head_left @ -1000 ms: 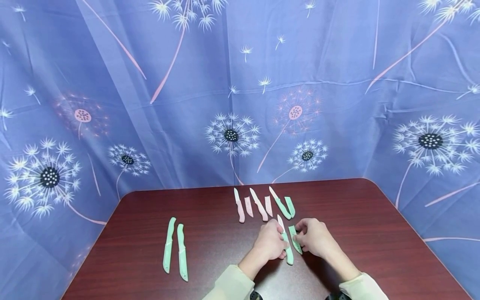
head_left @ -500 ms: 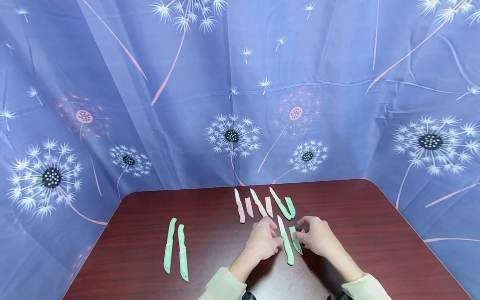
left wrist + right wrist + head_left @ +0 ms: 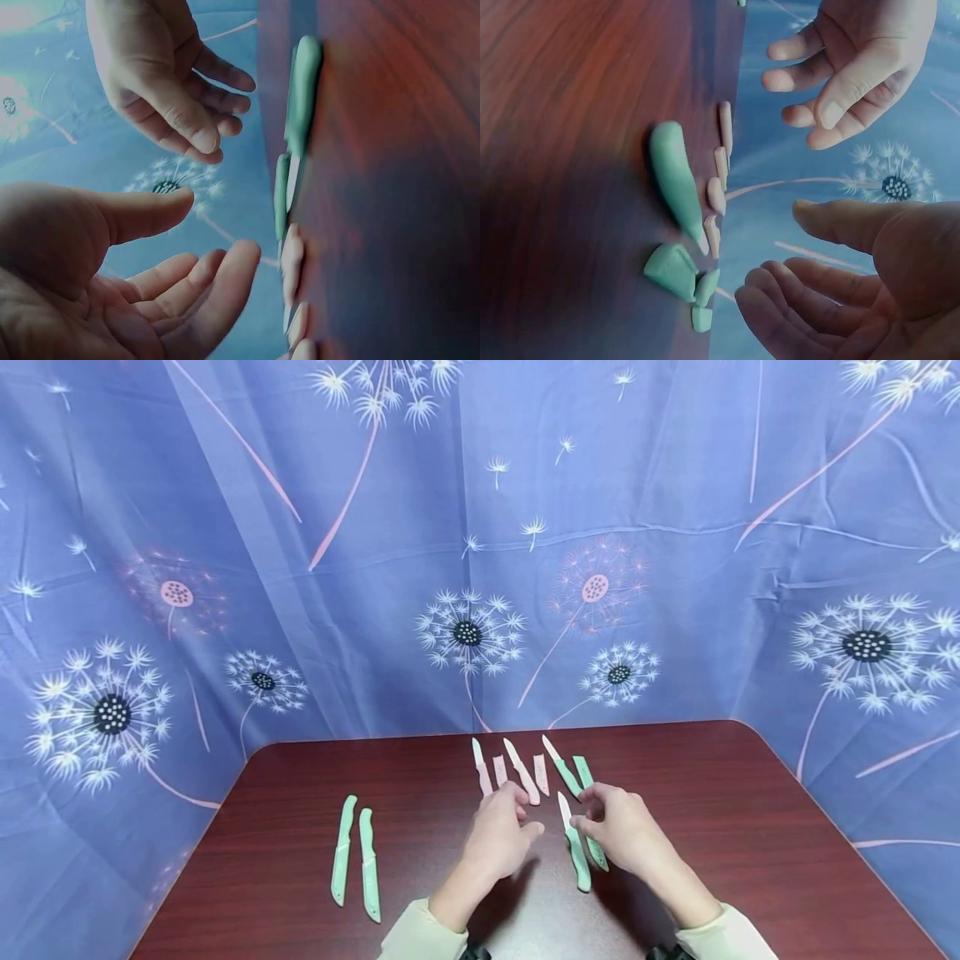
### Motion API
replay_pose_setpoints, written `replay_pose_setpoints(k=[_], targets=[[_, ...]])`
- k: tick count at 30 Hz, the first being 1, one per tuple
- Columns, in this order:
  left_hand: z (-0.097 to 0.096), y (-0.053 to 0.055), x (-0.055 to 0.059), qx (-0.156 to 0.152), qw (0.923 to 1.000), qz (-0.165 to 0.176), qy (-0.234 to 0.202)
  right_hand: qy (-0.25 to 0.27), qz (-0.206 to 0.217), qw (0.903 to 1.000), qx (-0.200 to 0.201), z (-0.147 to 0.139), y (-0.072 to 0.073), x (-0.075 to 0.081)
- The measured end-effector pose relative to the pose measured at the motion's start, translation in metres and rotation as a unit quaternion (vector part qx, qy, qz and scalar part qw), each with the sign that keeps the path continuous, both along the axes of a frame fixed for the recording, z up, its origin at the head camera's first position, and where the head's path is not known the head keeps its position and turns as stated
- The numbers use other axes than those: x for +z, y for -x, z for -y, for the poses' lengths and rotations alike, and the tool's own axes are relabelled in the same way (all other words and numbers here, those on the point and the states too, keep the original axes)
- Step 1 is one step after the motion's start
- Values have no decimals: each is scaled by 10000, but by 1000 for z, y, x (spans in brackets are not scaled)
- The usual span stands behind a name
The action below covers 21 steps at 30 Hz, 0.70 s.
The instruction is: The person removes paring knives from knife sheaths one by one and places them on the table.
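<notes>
My left hand [image 3: 498, 837] hovers over the table with loosely bent fingers, and nothing is in it. A green-handled paring knife [image 3: 580, 863] lies between my hands, its white blade pointing away from me. Just right of it is a green blade sheath [image 3: 597, 855], partly hidden by my right hand [image 3: 628, 833]. The right wrist view shows that hand's thumb and fingers apart and empty, above the sheath [image 3: 671, 271]. Behind them lie another green knife [image 3: 564, 775] with its sheath [image 3: 582, 768], and two pink-handled knives, one [image 3: 517, 762] next to a pink sheath [image 3: 542, 775].
Two sheathed green knives [image 3: 341, 853] [image 3: 370, 870] lie side by side on the left of the dark red wooden table [image 3: 262, 827]. A blue dandelion-print cloth [image 3: 375, 610] hangs along the table's back edge.
My left hand has let go of the near green knife and moved left, over towards the pink knives. My right hand has lifted slightly off the near green sheath. Knife and sheath stay in place.
</notes>
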State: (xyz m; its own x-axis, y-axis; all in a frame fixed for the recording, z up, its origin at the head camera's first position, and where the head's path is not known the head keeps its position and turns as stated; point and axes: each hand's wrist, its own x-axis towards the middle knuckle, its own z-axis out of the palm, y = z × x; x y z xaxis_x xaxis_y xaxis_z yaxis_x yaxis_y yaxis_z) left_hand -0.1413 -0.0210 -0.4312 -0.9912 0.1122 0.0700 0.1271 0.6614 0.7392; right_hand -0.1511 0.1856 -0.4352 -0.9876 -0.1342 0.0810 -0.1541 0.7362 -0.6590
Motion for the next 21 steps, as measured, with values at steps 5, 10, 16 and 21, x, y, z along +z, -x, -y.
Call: replay_pose_setpoints(k=[5,10,16,21], targets=[[16,-1,7,200,9985,-303,420,-157,-293,9994,126,8,0,2],[30,-3,11,502,9906,-753,1024,-518,-682,9961,222,20,1,2],[48,-6,13,693,9835,-925,1393,-852,-1066,9898,413,33,-1,1],[67,-10,17,668,9806,-1045,1518,-927,-1139,9876,548,41,-3,-1]])
